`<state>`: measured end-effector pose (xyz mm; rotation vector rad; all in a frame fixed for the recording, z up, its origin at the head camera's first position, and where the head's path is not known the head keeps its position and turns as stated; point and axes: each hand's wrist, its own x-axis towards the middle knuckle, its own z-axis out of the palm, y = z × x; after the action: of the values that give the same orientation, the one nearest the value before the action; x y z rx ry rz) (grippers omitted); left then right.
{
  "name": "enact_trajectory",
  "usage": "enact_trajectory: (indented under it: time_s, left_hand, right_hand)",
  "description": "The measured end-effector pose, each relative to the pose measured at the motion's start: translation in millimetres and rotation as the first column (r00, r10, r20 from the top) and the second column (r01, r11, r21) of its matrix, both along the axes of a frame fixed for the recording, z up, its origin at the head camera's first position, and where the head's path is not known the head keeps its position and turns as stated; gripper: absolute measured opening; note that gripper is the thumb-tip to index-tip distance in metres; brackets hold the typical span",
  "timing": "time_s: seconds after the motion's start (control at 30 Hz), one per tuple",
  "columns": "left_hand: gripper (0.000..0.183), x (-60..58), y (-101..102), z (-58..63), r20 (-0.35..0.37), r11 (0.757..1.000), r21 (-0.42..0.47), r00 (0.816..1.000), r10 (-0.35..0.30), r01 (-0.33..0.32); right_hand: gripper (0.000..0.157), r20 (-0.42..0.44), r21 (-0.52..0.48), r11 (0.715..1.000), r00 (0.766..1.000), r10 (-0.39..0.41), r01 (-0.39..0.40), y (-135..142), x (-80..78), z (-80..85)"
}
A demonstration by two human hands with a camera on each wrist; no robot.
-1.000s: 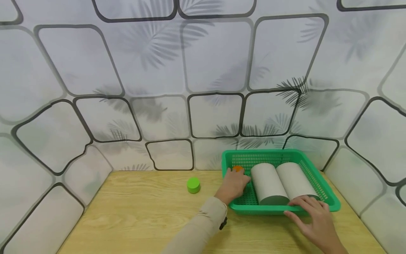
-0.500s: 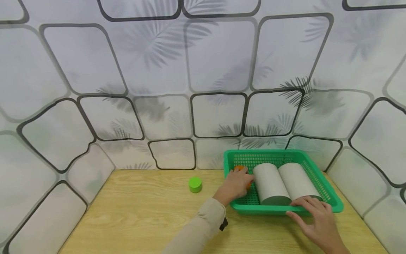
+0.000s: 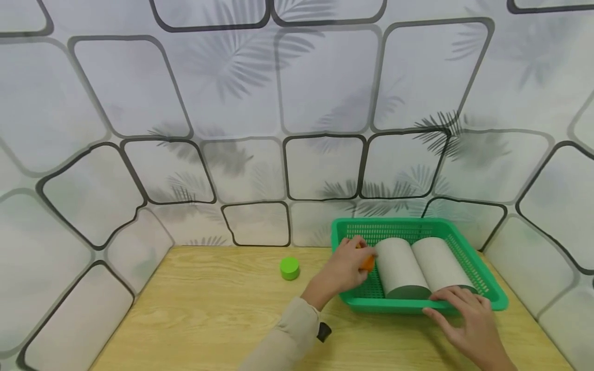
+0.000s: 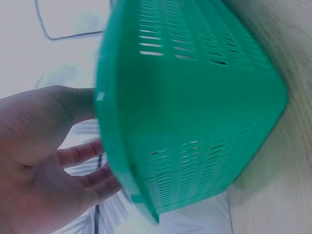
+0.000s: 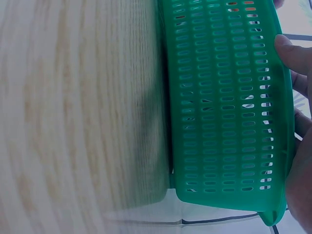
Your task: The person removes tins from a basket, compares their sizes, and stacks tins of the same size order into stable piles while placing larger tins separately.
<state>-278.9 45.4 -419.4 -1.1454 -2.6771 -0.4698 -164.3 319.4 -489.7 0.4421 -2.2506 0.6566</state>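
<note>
In the head view, my left hand (image 3: 343,265) is over the left part of a green plastic basket (image 3: 385,306). Its fingers are curled round a small orange object (image 3: 368,264), mostly covered by the hand, so its kind does not show. On the basket's front rim my right hand (image 3: 473,324) pinches the edge, thumb outside and fingers over the inside. Two white cylinders with dark green ends lie side by side in the basket, a left cylinder (image 3: 401,265) and a right cylinder (image 3: 441,263). The left wrist view has the hand (image 4: 44,156) behind the basket's rim.
A small bright green round piece (image 3: 290,268), like a cap, sits on the wooden table (image 3: 209,309) left of the basket. Patterned white walls (image 3: 250,170) enclose the table at the back and on both sides.
My left hand has closed round the orange object and drawn it slightly up and toward the white cylinders. The right hand stays at the rim. The whole view has shifted a little.
</note>
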Motion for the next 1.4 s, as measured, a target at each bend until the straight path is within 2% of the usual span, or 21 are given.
enact_trajectory:
  time_s: [0.13,0.43,0.63,0.77,0.9,1.1,1.3,1.4]
  left_hand:
    - [0.04,6.2,-10.9,3.6,0.067,0.99,0.135,0.996,-0.056,0.047]
    - [0.041,18.7,-38.1,2.7,0.039,0.946,0.302,0.989,-0.14,0.122]
    - [0.04,23.6,-57.4,1.8,0.04,0.921,0.369,0.988,-0.148,0.123]
    - [0.04,26.3,-72.0,-0.8,0.072,0.887,0.447,0.983,-0.168,0.119]
    - [0.04,28.9,-87.2,-1.8,0.109,0.849,0.521,0.98,-0.168,0.088]
    - [0.041,23.3,-111.9,-6.4,0.157,0.808,0.59,0.983,-0.099,-0.013]
    - [0.04,17.0,-132.2,-9.6,0.18,0.734,0.675,0.981,-0.069,-0.072]
    - [0.04,15.5,-138.2,-11.4,0.182,0.711,0.697,0.982,-0.052,-0.092]
  right_hand:
    - [0.039,-0.017,0.008,1.0,1.0,0.005,-0.005,0.6,-1.4,0.1]
    - [0.039,-0.004,0.006,1.0,1.0,0.004,-0.004,1.5,-0.2,0.2]
    - [0.039,-0.003,0.003,1.0,1.0,0.002,-0.002,3.2,-0.5,-0.4]
    - [0.039,-0.002,0.007,1.0,1.0,-0.002,0.003,2.6,-1.2,-1.7]
    - [0.04,-0.004,0.002,1.0,1.0,-0.005,0.005,1.6,-1.1,-1.6]
    - [0.04,0.005,-0.008,1.0,1.0,0.001,-0.001,0.0,-0.6,0.4]
    - [0.042,0.011,-0.01,1.0,1.0,-0.005,0.005,-0.9,0.3,0.6]
    - [0.043,0.013,-0.009,1.0,1.0,-0.01,0.01,-0.3,-0.2,-0.9]
